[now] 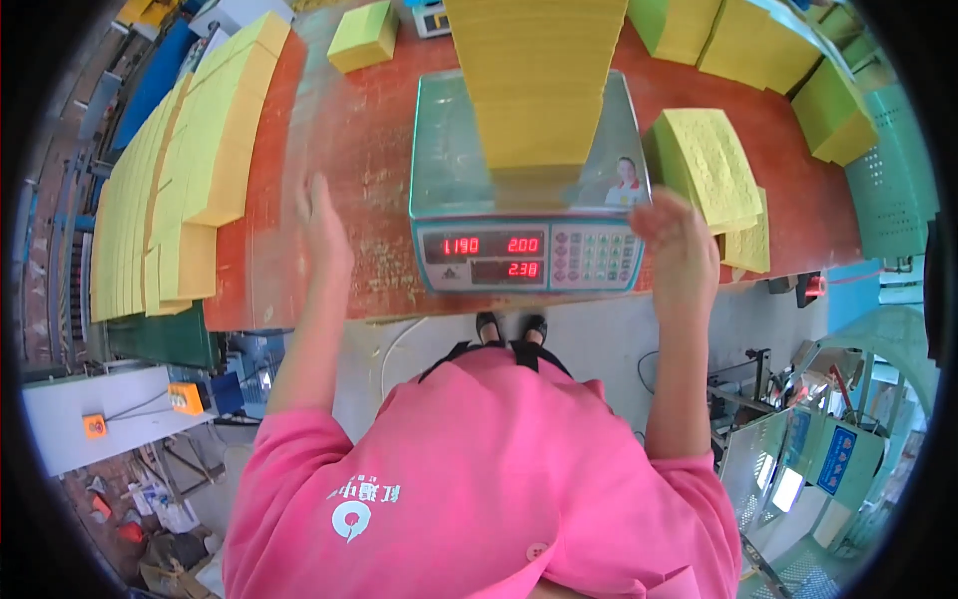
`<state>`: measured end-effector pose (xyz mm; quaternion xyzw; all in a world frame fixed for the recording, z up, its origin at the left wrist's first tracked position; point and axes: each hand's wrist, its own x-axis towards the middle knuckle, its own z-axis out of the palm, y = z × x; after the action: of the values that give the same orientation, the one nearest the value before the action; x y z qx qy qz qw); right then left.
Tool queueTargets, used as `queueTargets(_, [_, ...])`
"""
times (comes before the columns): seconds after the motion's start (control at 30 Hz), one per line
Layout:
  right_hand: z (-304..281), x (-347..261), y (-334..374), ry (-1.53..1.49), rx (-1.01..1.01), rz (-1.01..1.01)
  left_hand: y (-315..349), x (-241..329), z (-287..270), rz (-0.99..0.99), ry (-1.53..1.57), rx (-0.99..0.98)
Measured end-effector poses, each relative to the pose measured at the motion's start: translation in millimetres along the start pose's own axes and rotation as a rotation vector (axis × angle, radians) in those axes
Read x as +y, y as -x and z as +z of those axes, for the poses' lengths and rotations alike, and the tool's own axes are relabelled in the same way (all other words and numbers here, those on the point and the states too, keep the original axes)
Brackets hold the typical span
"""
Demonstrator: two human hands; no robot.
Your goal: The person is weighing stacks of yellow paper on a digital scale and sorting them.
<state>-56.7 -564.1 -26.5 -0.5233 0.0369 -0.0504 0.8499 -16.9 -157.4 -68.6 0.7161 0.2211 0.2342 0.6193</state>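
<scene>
A tall stack of yellow paper sheets [534, 90] stands on the glassy pan of a digital weighing scale [454, 150], whose red display is lit. My left hand [327, 235] is held over the table to the left of the scale, fingers stretched out and holding nothing. Beside the scale's right front corner is my right hand [679, 240], somewhat blurred, with its fingers apart and no object in it. Just beyond that hand lies a shorter yellow paper stack [709, 165], on top of another yellow piece [748, 240]. Neither hand touches the tall stack.
Long rows of yellow paper stacks [200, 150] line the left of the red worn table [374, 150]. A small yellow block [362, 38] sits at the back, and more large stacks [763, 45] fill the far right. A green perforated panel [893, 170] borders the right side.
</scene>
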Motion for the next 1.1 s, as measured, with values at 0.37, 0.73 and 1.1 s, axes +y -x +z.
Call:
queueTargets(0.37, [-31.2, 46.2, 72.9, -0.115, 0.141, 0.337, 63.6, -75.7, -54.9, 0.269, -0.772, 0.111])
queueTargets(0.73, [-39.4, 50.7, 79.1, -0.110, 0.091, 0.343, 70.5, -79.5, -58.5, 0.303, -0.835, 0.103])
queueTargets(1.1, [-25.1, 56.2, 79.6, -0.121, 0.114, 0.366, 56.6, -89.8, -60.0, 0.281, -0.812, 0.077])
